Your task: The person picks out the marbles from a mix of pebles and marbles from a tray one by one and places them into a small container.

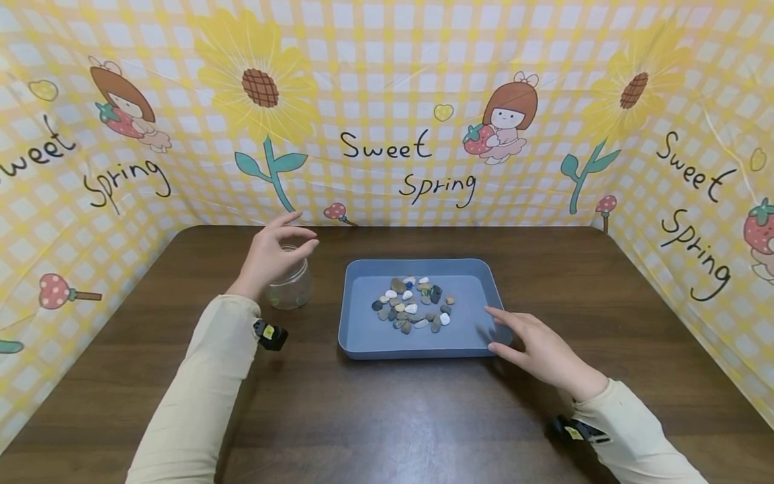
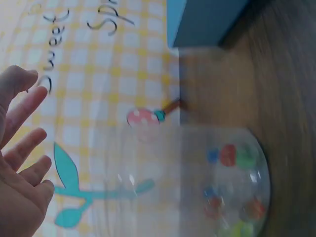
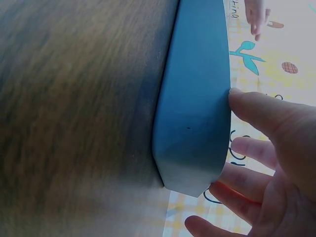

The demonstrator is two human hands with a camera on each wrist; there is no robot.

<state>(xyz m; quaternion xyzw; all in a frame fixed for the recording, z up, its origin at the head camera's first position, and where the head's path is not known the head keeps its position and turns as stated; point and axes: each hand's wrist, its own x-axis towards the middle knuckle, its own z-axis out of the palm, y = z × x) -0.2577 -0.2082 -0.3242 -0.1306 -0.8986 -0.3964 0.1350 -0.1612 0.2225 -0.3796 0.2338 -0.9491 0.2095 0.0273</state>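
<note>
Over a clear jar (image 1: 289, 289) hangs my left hand (image 1: 272, 255), its fingers loosely bent and nothing between them. Several red, blue and green bits, perhaps marbles (image 2: 228, 155), lie at the jar's bottom in the left wrist view. A shallow blue-grey tray (image 1: 359, 341) holds a spread of pebbles (image 1: 402, 316) in white, brown and dark grey. Among them are a small blue piece (image 1: 409, 286) and some greenish ones. My right hand (image 1: 544, 349) is at the tray's front right corner with fingers spread, the thumb at the rim and no pebble held.
The brown wooden table (image 1: 387, 417) carries the jar on the left and the tray in the middle. A yellow checked cloth (image 1: 387, 60) with printed flowers and lettering stands behind and along both sides.
</note>
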